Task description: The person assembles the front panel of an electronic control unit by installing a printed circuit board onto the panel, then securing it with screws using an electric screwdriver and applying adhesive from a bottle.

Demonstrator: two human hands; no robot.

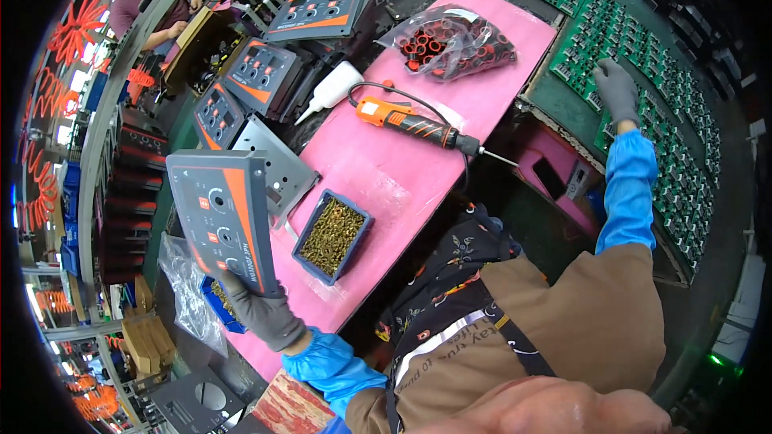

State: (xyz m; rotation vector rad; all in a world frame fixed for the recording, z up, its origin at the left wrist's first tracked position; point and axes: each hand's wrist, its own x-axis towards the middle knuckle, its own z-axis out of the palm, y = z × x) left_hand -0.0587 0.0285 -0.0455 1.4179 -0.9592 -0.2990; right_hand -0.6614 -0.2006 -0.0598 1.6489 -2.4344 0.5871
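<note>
My left hand [269, 317], in a grey glove, grips the lower end of a grey-and-orange control panel [221, 221], which it holds tilted up over the left side of the pink work surface. At the right, my right hand [617, 95] is stretched out over rows of green circuit boards [599, 36]. Its gloved fingers are curled, and what they hold, if anything, is hidden. Between my hands lie a blue-grey tray of small brass-coloured screws [331, 235] and an orange-and-black electric screwdriver [410, 124] with its bit pointing right.
A clear bag of black-and-red knobs [458, 44] and a white squeeze bottle [334, 88] lie farther back. Stacked panels [318, 12] and a bare metal plate [273, 165] stand at the left. A blue bin [221, 305] is near my left hand. Another person [157, 12] sits at the far left.
</note>
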